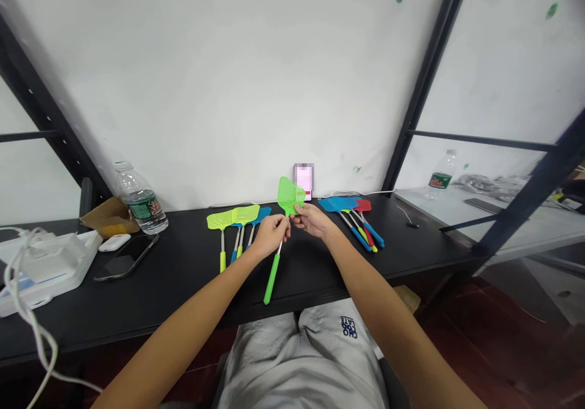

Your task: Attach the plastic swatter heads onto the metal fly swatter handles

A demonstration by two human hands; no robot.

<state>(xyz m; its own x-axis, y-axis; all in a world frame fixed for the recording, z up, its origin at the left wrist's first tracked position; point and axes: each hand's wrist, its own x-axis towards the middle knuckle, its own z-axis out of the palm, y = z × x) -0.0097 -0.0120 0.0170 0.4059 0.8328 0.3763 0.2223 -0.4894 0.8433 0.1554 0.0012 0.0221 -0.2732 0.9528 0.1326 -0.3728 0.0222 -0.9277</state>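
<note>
— Two hands on one green fly swatter (275, 264), yes? Where is it?

— Yes. It stands tilted at 12 o'clock, above the black table (192, 287), with its mesh head (287, 194) up and its handle (272, 278) slanting down toward 7.

— And your fingers?

— My left hand (272, 235) is nearly closed, pinching the swatter above its thin metal neck (280, 247). My right hand (313, 220) curls almost shut against the bottom of the mesh head. My fingertips (298, 209) are partly hidden, so I can't tell exactly how they bite.

— What step is this?

— I judge it close handling of this one swatter, held apart from the yellow-green swatters (233, 217) at 11 o'clock and the blue and red swatters (345, 206) at 1.

— What does the next move call for?

— A steady pinch at the neck, since the long handle hangs free.
</note>
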